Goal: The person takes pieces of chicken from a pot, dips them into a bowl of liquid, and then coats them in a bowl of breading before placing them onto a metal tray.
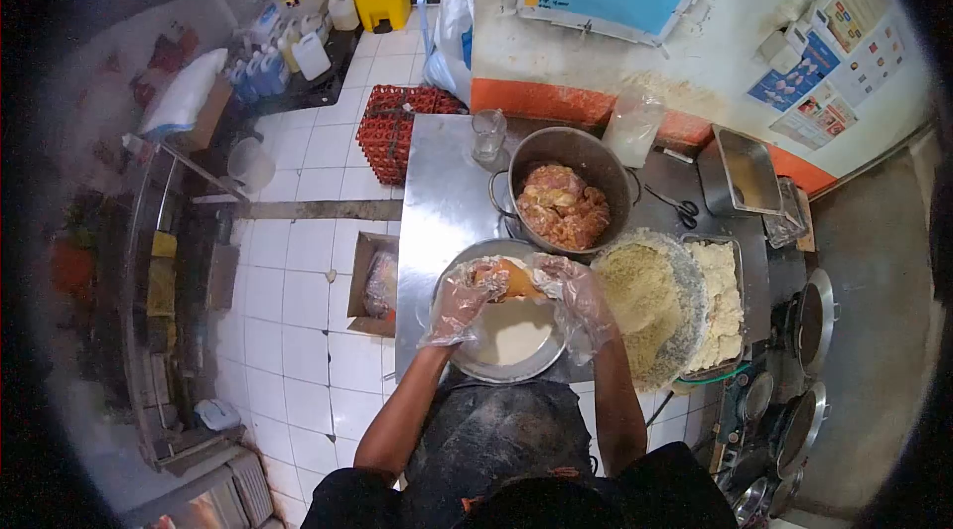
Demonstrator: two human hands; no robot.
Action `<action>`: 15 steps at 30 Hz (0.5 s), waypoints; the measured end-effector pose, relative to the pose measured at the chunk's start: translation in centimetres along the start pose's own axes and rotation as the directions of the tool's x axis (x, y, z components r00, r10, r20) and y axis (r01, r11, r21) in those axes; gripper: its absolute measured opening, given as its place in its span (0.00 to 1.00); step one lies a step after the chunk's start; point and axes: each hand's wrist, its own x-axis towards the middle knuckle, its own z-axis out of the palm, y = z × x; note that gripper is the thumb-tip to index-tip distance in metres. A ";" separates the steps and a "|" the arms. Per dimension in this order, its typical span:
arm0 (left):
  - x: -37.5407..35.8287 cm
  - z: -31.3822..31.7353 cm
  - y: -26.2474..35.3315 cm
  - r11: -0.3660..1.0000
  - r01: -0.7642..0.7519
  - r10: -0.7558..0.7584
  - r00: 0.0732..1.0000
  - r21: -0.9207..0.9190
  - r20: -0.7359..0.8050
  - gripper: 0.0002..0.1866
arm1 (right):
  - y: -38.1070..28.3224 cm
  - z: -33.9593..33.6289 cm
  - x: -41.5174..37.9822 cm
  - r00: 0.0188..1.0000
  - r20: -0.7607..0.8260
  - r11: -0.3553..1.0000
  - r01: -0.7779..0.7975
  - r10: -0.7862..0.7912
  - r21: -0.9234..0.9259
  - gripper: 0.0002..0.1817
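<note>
Both my hands wear clear plastic gloves dusted white. Between them is a piece of raw orange-pink meat [519, 280], with my left hand [459, 299] closed on its left end and my right hand [579, 293] on its right end. They hold it over a round metal bowl [508, 375] with a smooth white layer [511, 335] inside. Just behind the bowl stands a large metal pot [516, 157] of seasoned raw meat [564, 206]. To the right, near my right hand, lies a wide basin of pale yellowish flour [640, 301].
Right of the flour, a metal tray [737, 266] carries flour-coated pieces [719, 306]. Scissors [677, 208], a glass jug [488, 135] and a deep steel pan [743, 177] are along the table's back. Red egg trays [397, 132] and a cardboard box [361, 296] stand left of the table.
</note>
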 end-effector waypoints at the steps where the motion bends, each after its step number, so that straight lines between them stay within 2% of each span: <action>1: -0.1 -0.5 0.4 0.962 0.170 -0.168 0.985 -0.215 0.029 0.13 | 0.7 0.0 -0.5 0.999 -0.023 0.999 -0.027 0.027 -0.023 0.29; 2: -0.2 -0.9 0.9 0.962 0.176 -0.173 0.984 -0.208 0.032 0.13 | 1.4 0.0 -0.8 0.998 -0.037 0.997 -0.058 0.056 -0.056 0.29; 3: 0.2 -1.5 1.9 0.872 0.397 -0.377 0.918 -0.287 0.125 0.14 | 2.0 0.1 -1.1 0.995 -0.054 0.992 -0.086 0.082 -0.093 0.28; 4: 0.4 -1.8 2.6 0.727 0.597 -0.551 0.802 -0.339 0.232 0.15 | 2.6 0.2 -1.2 0.992 -0.066 0.985 -0.113 0.105 -0.127 0.28; 5: 0.5 -2.1 2.8 0.725 0.603 -0.555 0.798 -0.333 0.237 0.15 | 3.4 0.2 -1.5 0.988 -0.080 0.974 -0.144 0.131 -0.176 0.27; 7: 0.0 -2.5 2.6 0.811 0.577 -0.543 0.805 -0.100 0.238 0.16 | 5.3 0.5 -1.9 0.976 -0.104 0.934 -0.214 0.191 -0.285 0.26; 8: -0.9 -2.1 0.9 0.804 0.586 -0.552 0.797 -0.097 0.245 0.16 | 6.7 0.9 -2.1 0.973 -0.108 0.933 -0.225 0.203 -0.280 0.26; 9: -2.2 -1.2 -2.1 0.974 0.177 -0.198 0.969 0.141 0.150 0.15 | 8.7 1.4 -2.1 0.929 -0.188 0.929 -0.268 0.320 0.257 0.21; 10: -2.6 -0.9 -2.6 0.887 -0.255 0.210 0.965 0.386 0.156 0.15 | 9.0 2.4 -2.1 0.869 -0.196 0.668 -0.187 0.454 0.720 0.17; 11: -3.0 -0.6 -2.9 0.889 -0.250 0.203 0.966 0.383 0.159 0.15 | 8.9 3.1 -2.2 0.865 -0.197 0.666 -0.190 0.461 0.722 0.17; 12: -2.4 -0.8 -1.4 0.931 0.020 -0.076 0.987 0.364 0.141 0.13 | 6.9 4.4 -1.8 0.920 -0.313 0.964 -0.264 0.238 -0.043 0.13; 13: -2.2 -0.7 -0.6 0.894 0.291 -0.351 0.928 0.341 0.127 0.11 | 5.8 5.0 -1.7 0.977 -0.211 0.601 -0.174 0.009 -0.780 0.10; 14: -2.8 -0.1 -1.1 0.893 0.297 -0.355 0.926 0.339 0.125 0.11 | 7.4 4.8 -2.3 0.972 -0.232 0.609 -0.167 -0.029 -0.775 0.10; 15: -3.8 0.9 -2.5 0.910 0.141 -0.159 0.987 0.389 0.013 0.09 | 7.9 4.7 -2.0 0.974 -0.224 0.607 -0.162 -0.028 -0.778 0.10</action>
